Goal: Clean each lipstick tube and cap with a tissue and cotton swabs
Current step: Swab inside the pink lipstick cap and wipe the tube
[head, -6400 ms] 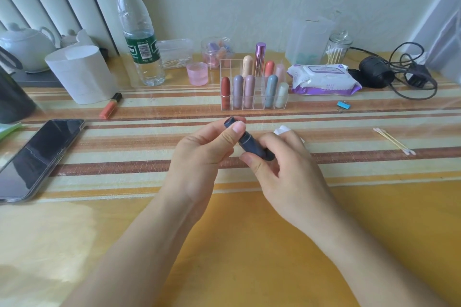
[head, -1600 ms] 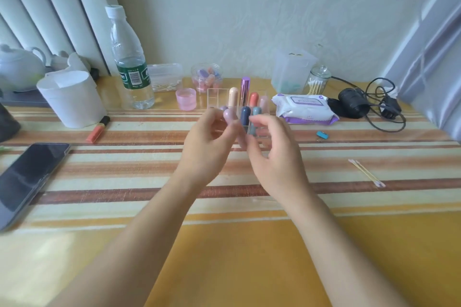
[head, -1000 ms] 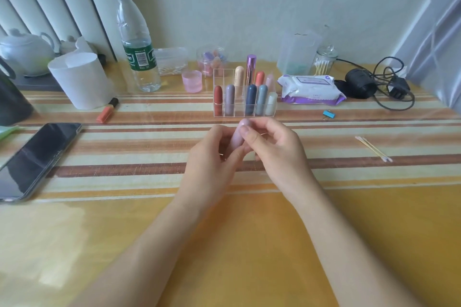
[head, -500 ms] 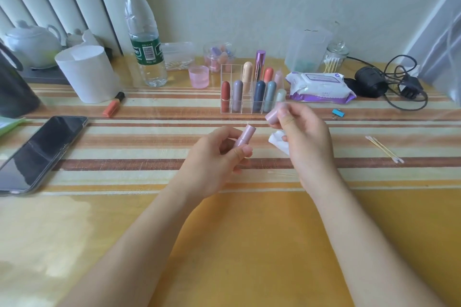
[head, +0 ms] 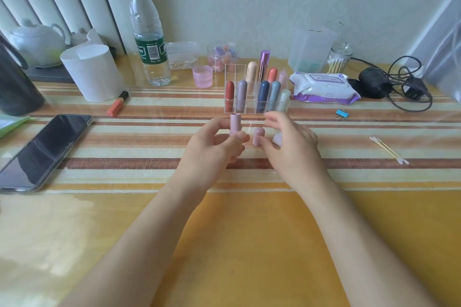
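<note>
Right hand (head: 289,143) had dropped since half a second back, and the pink cap (head: 258,136) it carried then now stood dome-up on the striped table (head: 124,157). Clear organizer (head: 257,93) with the other lipsticks sat just beyond both hands. Left hand (head: 212,147) gripped the pink lipstick tube (head: 235,124) upright, fingers and thumb curled round its lower part, top end sticking out above the grip. Cap stood just right of that grip, apart from the tube, between the two hands. Right thumb tip lay against the cap's lower side; forefingers hung loose above and beyond it, not touching. White tissue (head: 277,138) peeked out under the right palm, just right of the cap; couldn't tell if the hand clamped it or only covered it. Two cotton swabs (head: 389,151) lay well right of the right hand.
</note>
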